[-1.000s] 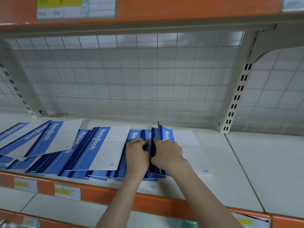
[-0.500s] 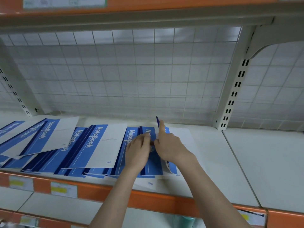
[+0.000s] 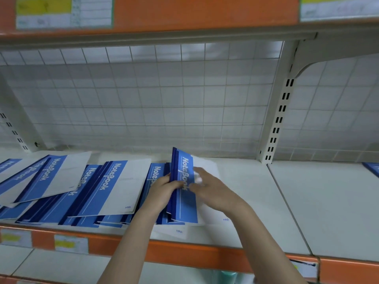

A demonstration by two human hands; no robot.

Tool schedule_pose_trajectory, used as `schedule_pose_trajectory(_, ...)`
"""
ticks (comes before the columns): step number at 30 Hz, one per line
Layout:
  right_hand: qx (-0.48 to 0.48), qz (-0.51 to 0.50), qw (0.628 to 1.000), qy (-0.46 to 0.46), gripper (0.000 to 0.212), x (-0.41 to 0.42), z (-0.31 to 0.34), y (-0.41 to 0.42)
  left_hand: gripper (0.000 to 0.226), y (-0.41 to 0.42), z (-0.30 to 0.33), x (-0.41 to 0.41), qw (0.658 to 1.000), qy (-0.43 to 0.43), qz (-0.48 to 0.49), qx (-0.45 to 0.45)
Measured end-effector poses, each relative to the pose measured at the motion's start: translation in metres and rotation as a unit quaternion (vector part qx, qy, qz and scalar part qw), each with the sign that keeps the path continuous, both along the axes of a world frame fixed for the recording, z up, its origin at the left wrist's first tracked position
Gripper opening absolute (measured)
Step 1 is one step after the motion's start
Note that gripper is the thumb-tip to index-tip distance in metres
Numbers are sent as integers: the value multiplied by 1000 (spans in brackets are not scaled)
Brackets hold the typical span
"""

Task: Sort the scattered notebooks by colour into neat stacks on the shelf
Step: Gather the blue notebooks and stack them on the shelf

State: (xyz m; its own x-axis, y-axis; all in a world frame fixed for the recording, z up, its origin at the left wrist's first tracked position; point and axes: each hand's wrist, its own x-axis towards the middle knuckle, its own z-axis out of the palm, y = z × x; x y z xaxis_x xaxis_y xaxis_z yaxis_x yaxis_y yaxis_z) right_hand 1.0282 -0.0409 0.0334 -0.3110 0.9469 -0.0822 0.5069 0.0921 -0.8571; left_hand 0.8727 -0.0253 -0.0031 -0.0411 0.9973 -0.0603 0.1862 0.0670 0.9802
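Left hand (image 3: 164, 189) grips a blue-and-white notebook (image 3: 185, 187) by its dark-blue spine side, fingers curled over the spine onto the cover, so that the spine edge is lifted and the cover tilts up off the pile. Right hand (image 3: 207, 188) is on the white half of the same notebook, just right of the "NoteBook" lettering; its fingertips are blurred, so whether it pinches the cover or only presses on it cannot be told. The held notebook sits at the right end of a row of overlapping blue notebooks (image 3: 114, 187), all lying flat and fanned along the front half of the shelf (image 3: 256, 201), running from about its middle to the left edge of view. The leftmost ones (image 3: 45, 177) lie skewed, corners pointing toward the back. Under the held notebook, one white corner (image 3: 178, 230) pokes out toward the shelf's orange front edge (image 3: 184, 253). On the neighbouring shelf panel to the right, a blue notebook corner (image 3: 372, 168) shows at the far right edge. A white wire grid (image 3: 153, 95) backs the shelf; a slotted upright (image 3: 279, 115) stands at the back between the two panels.
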Motion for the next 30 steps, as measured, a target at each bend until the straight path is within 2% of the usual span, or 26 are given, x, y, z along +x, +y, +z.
schedule_pose_trajectory(2, 39, -107, 993, -24, 56, 8, -7, 7, 11, 0, 3, -2, 998, -60, 30, 0)
schedule_pose_trajectory(4, 36, -169, 985, 12, 56, 12, -11, 13, 16, -1, 6, -5, 992, -105, 60, 33)
schedule_pose_trajectory(7, 30, -191, 969, 157, 46, 9, -12, 18, 17, -6, 11, -7, 985, -130, 61, 94)
schedule_pose_trajectory(10, 97, -202, 925, 307, 9, 7, -10, 16, 24, -10, 19, -6, 977, -108, 14, 185)
schedule_pose_trajectory(13, 144, -202, 898, 362, 21, 7, -9, 13, 23, -10, 29, -6, 968, -104, -10, 229)
schedule_pose_trajectory(16, 169, -186, 887, 387, 16, 5, -8, 9, 17, -11, 32, -3, 967, -118, 14, 225)
schedule_pose_trajectory(18, 178, -173, 885, 394, 20, 1, -10, 8, 16, -12, 28, 2, 968, -119, 33, 220)
schedule_pose_trajectory(21, 178, -155, 890, 390, 12, -4, -19, 7, 20, -12, 17, 12, 969, -128, 78, 194)
schedule_pose_trajectory(25, 169, -157, 896, 379, 17, -7, -32, 9, 20, -9, 7, 16, 965, -106, 119, 206)
schedule_pose_trajectory(30, 202, -167, 916, 303, 19, -3, -39, 12, 23, -7, 5, 14, 967, -62, 114, 218)
